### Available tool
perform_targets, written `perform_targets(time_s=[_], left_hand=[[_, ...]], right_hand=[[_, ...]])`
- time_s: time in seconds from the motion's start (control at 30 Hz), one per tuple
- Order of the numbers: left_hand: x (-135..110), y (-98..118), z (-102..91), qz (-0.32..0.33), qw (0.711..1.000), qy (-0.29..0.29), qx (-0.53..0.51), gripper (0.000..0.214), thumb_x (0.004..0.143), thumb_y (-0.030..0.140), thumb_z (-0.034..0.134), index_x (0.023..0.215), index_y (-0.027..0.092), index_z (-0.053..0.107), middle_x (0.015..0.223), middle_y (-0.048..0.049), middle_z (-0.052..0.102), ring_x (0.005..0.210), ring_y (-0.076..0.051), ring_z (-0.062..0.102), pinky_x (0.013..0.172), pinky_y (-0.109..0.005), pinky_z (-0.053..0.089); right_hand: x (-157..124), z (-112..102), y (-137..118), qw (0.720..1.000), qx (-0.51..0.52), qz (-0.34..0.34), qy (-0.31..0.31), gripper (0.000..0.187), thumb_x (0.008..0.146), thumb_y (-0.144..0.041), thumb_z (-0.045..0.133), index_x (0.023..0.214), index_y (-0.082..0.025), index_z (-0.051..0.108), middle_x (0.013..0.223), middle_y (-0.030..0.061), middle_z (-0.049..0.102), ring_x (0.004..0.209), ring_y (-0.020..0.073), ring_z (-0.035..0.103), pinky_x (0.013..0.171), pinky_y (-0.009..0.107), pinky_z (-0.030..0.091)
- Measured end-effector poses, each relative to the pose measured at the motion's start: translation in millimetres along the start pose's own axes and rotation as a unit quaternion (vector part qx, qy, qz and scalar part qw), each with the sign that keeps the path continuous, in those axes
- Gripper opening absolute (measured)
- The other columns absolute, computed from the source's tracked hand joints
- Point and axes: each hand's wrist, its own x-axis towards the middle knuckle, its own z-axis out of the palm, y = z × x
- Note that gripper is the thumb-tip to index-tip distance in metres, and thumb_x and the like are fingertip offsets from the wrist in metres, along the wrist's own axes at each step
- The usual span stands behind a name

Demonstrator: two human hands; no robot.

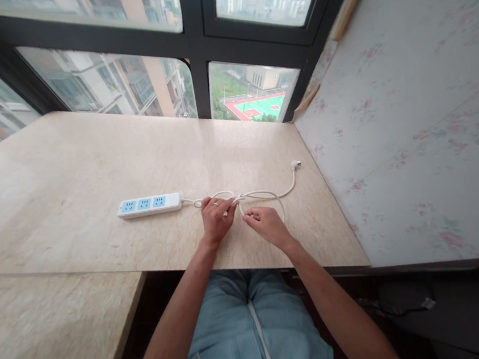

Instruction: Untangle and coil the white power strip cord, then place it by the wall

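Note:
A white power strip [150, 212] with three blue socket panels lies on the stone sill, left of my hands. Its white power cord [263, 192] runs right from the strip, looped and crossed around the middle. My left hand [217, 216], wearing a ring, pinches the bundled cord where the loops cross. Just to the right, my right hand [267, 222] pinches a strand of the same cord between thumb and fingers. The cord's plug [295, 165] lies on the sill at the far right, near the wall. My fingers hide part of the crossing.
The beige stone sill [71, 168] reaches to dark-framed windows [197, 52] at the back. A flowered wall [409, 127] bounds the right side. A lower-left stone surface [45, 325] adjoins the sill. My legs in blue trousers [237, 317] are below the front edge.

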Motion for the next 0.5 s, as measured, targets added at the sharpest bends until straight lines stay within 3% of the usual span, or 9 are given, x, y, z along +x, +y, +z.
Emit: perform_targets(time_s=[0.27, 0.4, 0.5], left_hand=[[-2, 0, 0.3, -0.005, 1.000, -0.006, -0.004, 0.013, 0.089, 0.031, 0.060, 0.089, 0.025, 0.072, 0.069, -0.0011, 0.072, 0.069, -0.017, 0.063, 0.082, -0.038, 0.038], [0, 1, 1.7, -0.026, 1.000, 0.001, 0.001, 0.015, 0.090, 0.031, 0.058, 0.088, 0.025, 0.072, 0.070, -0.0007, 0.072, 0.070, -0.017, 0.064, 0.081, -0.038, 0.037], [1, 2, 1.8, -0.032, 0.999, 0.006, 0.005, 0.016, 0.091, 0.031, 0.057, 0.086, 0.025, 0.072, 0.069, -0.0003, 0.072, 0.068, -0.017, 0.063, 0.079, -0.038, 0.037]], right_hand=[[-53, -27, 8, 0.996, -0.070, -0.033, -0.051, 0.025, 0.090, -0.033, 0.055, 0.091, -0.018, 0.076, 0.062, 0.0014, 0.068, 0.055, 0.0129, 0.059, 0.055, 0.022, 0.038], [-88, -36, 23, 0.979, -0.145, -0.078, -0.118, 0.025, 0.091, -0.032, 0.054, 0.088, -0.024, 0.076, 0.068, 0.0021, 0.073, 0.059, 0.0138, 0.065, 0.056, 0.021, 0.040], [-109, -48, 43, 0.965, -0.211, -0.088, -0.131, 0.025, 0.092, -0.031, 0.053, 0.085, -0.027, 0.077, 0.070, 0.0018, 0.074, 0.061, 0.0155, 0.068, 0.057, 0.022, 0.043]])
